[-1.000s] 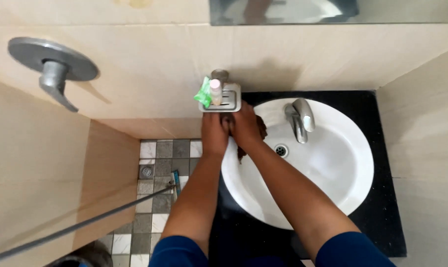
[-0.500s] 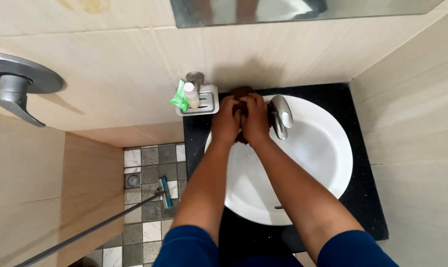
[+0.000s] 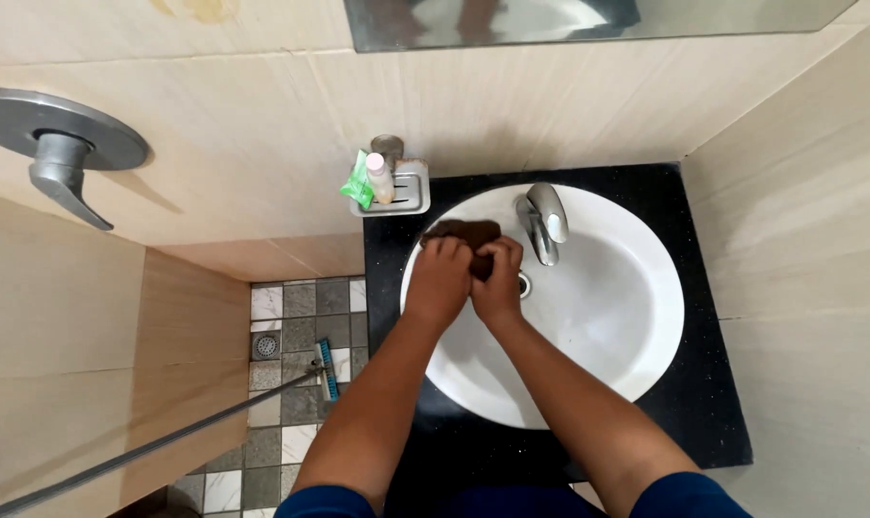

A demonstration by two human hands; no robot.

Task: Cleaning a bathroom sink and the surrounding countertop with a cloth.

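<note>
Looking straight down, we see our left hand [image 3: 438, 280] and right hand [image 3: 498, 283] pressed side by side over a dark brown cloth [image 3: 464, 233] at the back rim of the round white basin [image 3: 608, 317]. Fingers [image 3: 445, 251] of both hands are curled and bunched together, gripping the cloth's near edge between them; its far part lies flat on the rim, just left of the chrome tap [image 3: 544, 219]. Our forearms cross the basin's left half, dark blue sleeves at the bottom edge of view.

We note the basin sits in a black speckled tabletop [image 3: 713, 403]. At its back left corner a small metal soap tray [image 3: 408, 192] is fixed to the beige tiled wall [image 3: 262, 125]; on it stand a slim pale bottle with a white cap [image 3: 379, 178], a crumpled bright green sachet [image 3: 358, 182] leaning at its left, and a grey cylindrical can [image 3: 388, 147] behind. Their labels are too small to make out.

We find a round chrome shower mixer [image 3: 59, 144] with a down-turned lever on the wall at far left. A mirror strip [image 3: 588, 17] runs along the top. Below left, a grey-and-white mosaic floor [image 3: 291, 403] shows a round drain [image 3: 267, 346] and a blue-headed brush [image 3: 327, 369] on a long grey handle.
</note>
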